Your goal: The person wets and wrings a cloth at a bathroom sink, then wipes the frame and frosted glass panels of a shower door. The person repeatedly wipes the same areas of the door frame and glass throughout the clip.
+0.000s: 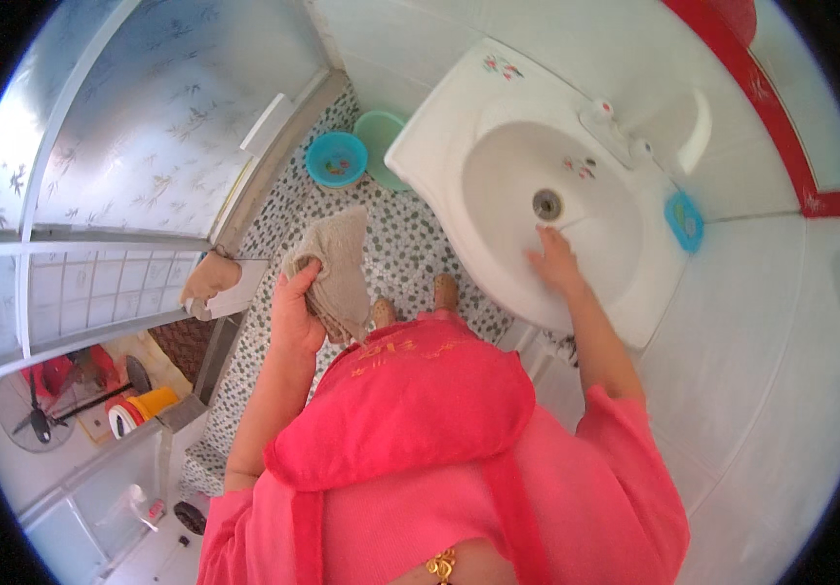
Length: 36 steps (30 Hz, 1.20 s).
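Note:
Folded in several layers, a beige cloth (339,270) is gripped by my left hand (298,311), above the tiled floor to the left of the sink. My right hand (557,262) reaches into the white ceramic washbasin (493,241) with its fingers apart and holds nothing. It is slightly blurred, and its fingertips are just below the metal drain (547,205); whether they touch the bowl I cannot tell. A white tap (613,131) is mounted at the basin's back edge.
A blue soap dish (684,221) sits on the basin's right rim. Blue (336,159) and pale green (379,139) plastic basins are on the mosaic floor (405,227). Frosted glass panels (149,131) stand at left; beyond the doorway are a fan (38,413) and a yellow container (153,401).

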### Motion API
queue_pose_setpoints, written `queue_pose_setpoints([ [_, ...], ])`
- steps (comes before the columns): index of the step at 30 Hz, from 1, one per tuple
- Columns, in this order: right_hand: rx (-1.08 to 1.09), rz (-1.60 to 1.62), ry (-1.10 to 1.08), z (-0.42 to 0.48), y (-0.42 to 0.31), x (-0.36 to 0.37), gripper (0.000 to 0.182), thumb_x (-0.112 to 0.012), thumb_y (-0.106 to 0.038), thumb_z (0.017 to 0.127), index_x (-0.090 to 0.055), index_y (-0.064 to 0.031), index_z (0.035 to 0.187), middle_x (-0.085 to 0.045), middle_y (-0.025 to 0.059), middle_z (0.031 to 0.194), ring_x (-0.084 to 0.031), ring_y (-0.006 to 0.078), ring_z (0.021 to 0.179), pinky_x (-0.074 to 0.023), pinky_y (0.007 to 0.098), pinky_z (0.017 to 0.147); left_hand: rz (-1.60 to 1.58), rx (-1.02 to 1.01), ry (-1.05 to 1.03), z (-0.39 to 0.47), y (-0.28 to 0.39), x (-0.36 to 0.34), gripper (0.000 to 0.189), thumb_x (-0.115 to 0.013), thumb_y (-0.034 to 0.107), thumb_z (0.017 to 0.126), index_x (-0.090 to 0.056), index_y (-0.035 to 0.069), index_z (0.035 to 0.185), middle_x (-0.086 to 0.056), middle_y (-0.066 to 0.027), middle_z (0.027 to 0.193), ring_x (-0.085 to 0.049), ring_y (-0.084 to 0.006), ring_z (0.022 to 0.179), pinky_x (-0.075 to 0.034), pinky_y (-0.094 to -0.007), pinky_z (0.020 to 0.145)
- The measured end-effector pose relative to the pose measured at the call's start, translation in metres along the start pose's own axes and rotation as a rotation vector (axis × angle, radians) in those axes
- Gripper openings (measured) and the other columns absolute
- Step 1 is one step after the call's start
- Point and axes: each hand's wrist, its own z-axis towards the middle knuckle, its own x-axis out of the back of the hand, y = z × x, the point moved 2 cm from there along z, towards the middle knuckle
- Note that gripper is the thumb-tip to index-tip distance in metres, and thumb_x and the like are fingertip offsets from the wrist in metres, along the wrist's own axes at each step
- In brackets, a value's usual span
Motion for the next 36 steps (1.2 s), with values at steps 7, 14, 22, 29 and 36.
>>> queue_pose_setpoints([
  [7,0.488,0.142,-0.158,-0.032,-0.099,0.013,0.06,-0.056,-0.025,0.088,-0.033,-0.0009,0.138,-0.031,0.0209,0.143,-0.03,0.0359,0.132,-0.0235,0.0406,0.11,-0.066,-0.048,0.159,-0.01,0.007,0.029,0.033,-0.058,0.003,0.083,-0.051,0.004,0.115,-0.059,-0.0095,0.109,-0.059,-0.0254,0.097,-0.05,-0.0401,0.083],
  [14,0.687,-0.139,0.092,0.054,-0.176,0.007,0.063,-0.054,-0.032,0.088,-0.032,-0.0018,0.139,-0.028,0.0141,0.146,-0.024,0.0323,0.136,-0.0188,0.0441,0.112,-0.135,-0.066,0.205,-0.013,0.003,0.04,0.034,-0.059,0.004,0.083,-0.05,0.005,0.116,-0.059,-0.0096,0.109,-0.059,-0.0261,0.097,-0.05,-0.0418,0.083],
  [22,0.17,-0.283,0.4,0.212,-0.168,0.026,0.073,-0.042,-0.051,0.091,-0.028,0.0,0.141,-0.025,0.0146,0.149,-0.022,0.0308,0.137,-0.0146,0.0435,0.112,-0.086,-0.128,0.286,-0.016,0.012,0.047,0.041,-0.062,0.01,0.084,-0.049,0.004,0.122,-0.057,-0.0103,0.117,-0.056,-0.0273,0.106,-0.047,-0.0435,0.09],
  [29,-0.246,-0.275,0.612,0.166,-0.053,0.056,0.061,-0.049,-0.031,0.09,-0.032,0.0039,0.137,-0.026,0.0174,0.147,-0.021,0.0317,0.137,-0.0173,0.0425,0.111,-0.097,-0.116,0.237,-0.019,0.015,0.05,0.04,-0.061,0.011,0.084,-0.05,0.005,0.122,-0.058,-0.0104,0.117,-0.057,-0.0272,0.106,-0.047,-0.0426,0.09],
  [36,-0.714,1.748,0.232,0.069,-0.022,0.027,0.032,-0.057,-0.022,0.089,-0.054,-0.0021,0.114,-0.058,0.0102,0.107,-0.056,0.023,0.096,-0.0489,0.0371,0.083,-0.063,-0.038,0.077,0.003,0.015,0.027,0.038,-0.059,0.011,0.085,-0.05,0.002,0.121,-0.059,-0.0114,0.115,-0.058,-0.0269,0.104,-0.048,-0.0423,0.089],
])
